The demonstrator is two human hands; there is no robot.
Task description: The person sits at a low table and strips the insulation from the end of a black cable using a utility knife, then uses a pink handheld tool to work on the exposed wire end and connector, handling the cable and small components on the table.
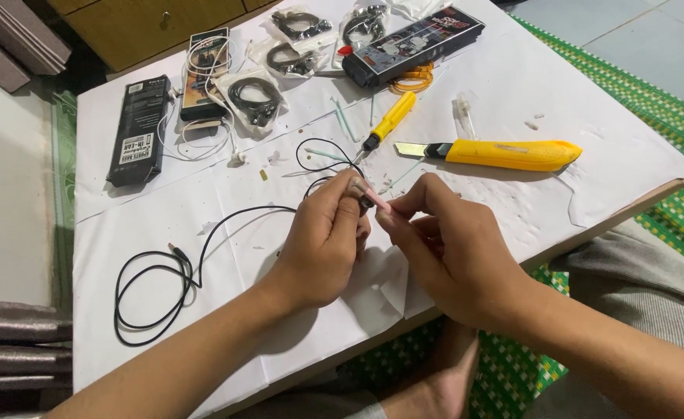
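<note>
Head view: person seated at a low table [512, 77] covered with white paper, both hands meeting near its front edge.
Left hand [322, 240]: fingers curled tight, pinching one end of a thin black cable [202, 248] at the thumb and forefinger tips.
Right hand [450, 248]: fingers closed on a small pink stick [379, 202], its tip touching the cable end held by the left hand.
Cable: trailed left from the hands and lay in loose loops on the paper, plug end near the loops.
Beyond hands: yellow screwdriver [388, 120] and yellow utility knife [505, 153], blade out, lay just past the fingers.
Far edge: bagged earphone cables [256, 97], white earphones [202, 140], long black box [138, 128] at left, a printed black box [415, 43] at centre.
</note>
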